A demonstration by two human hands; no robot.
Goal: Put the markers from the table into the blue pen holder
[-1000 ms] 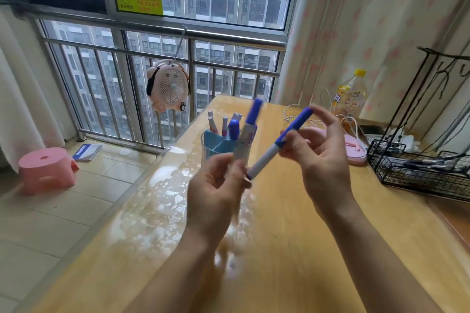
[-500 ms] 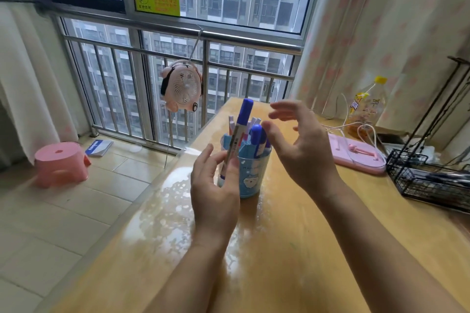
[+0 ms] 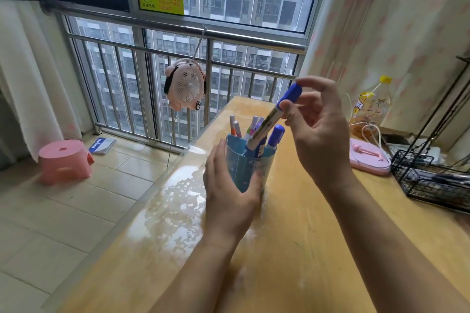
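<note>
The blue pen holder (image 3: 254, 165) stands on the wooden table (image 3: 292, 249) with several markers in it, among them a blue-capped one (image 3: 276, 134) and thin pink ones (image 3: 235, 128). My left hand (image 3: 229, 198) wraps around the holder's near side, thumb on its front. My right hand (image 3: 320, 140) pinches a white marker with a blue cap (image 3: 267, 122) just below the cap. This marker leans to the right, and its lower end is inside the holder's mouth.
A pink case with a white cable (image 3: 368, 160), a black wire basket (image 3: 432, 180) and a yellow-capped bottle (image 3: 368, 107) sit at the right. A pink fan (image 3: 185, 84) hangs on the window rail. The table's left edge drops to a tiled floor with a pink stool (image 3: 63, 160).
My right hand dropped its first marker into the holder, then took the second marker from my left hand. My left hand moved down onto the holder.
</note>
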